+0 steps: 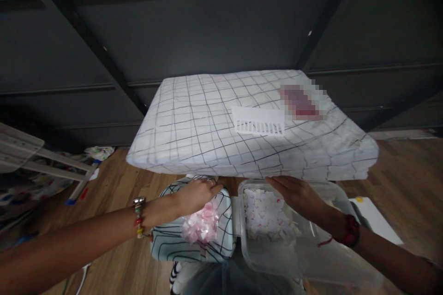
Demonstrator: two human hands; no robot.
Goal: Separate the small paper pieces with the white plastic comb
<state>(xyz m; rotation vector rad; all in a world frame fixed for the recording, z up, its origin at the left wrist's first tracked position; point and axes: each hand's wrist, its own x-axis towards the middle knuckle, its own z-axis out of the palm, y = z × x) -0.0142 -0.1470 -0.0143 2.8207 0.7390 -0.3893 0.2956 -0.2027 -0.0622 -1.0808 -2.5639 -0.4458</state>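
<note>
My left hand (pixel 199 196) is palm down above a stool with a pale, black-lined cover (pixel 162 244), just over a heap of shiny pink plastic pieces (pixel 202 225). Its fingers reach forward, loosely bent and with nothing visible in them. Fingers stretched out flat, my right hand (pixel 296 196) hovers over a clear plastic bin (pixel 244 244) at the near table edge. Inside the bin lie many small white printed packets (pixel 265 212). A white card with a row of slots (pixel 259 121) rests on the table beyond both hands.
A white table with a black grid cloth (pixel 194 124) stands against a dark panelled wall (pixel 187 27). A blurred-out reddish item (pixel 301 101) lies at its right. On the left are a white ladder-like frame (pixel 62 156) and clutter; a white board (pixel 377 219) is right of the bin.
</note>
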